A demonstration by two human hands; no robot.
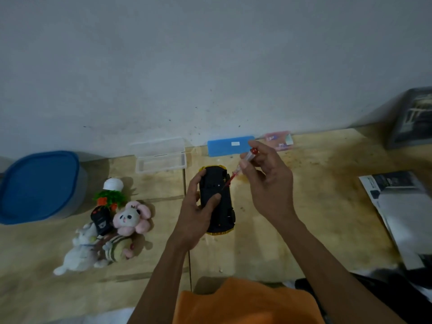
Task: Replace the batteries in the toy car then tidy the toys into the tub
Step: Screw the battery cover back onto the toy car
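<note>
A yellow toy car point(221, 206) lies upside down on the floor, its black underside facing up. My left hand point(196, 211) grips its left side, thumb across the underside. My right hand point(266, 176) holds a small screwdriver point(243, 163) with a clear handle and red cap. Its red shaft slants down-left, and the tip rests on the car's underside. A tub point(39, 185) with a blue lid stands at the far left. Soft toys lie in a heap beside it: a pink rabbit flower point(131, 217), a white plush point(79, 251), a striped plush point(118, 250).
A clear open plastic case point(161, 156) and a blue case point(230, 145) lie by the wall, with a pink packet point(279, 139) next to them. A black remote point(100, 219) and a small fake plant point(109, 194) sit among the toys. A printed box point(402, 213) lies right. Orange cloth point(245, 302) covers my lap.
</note>
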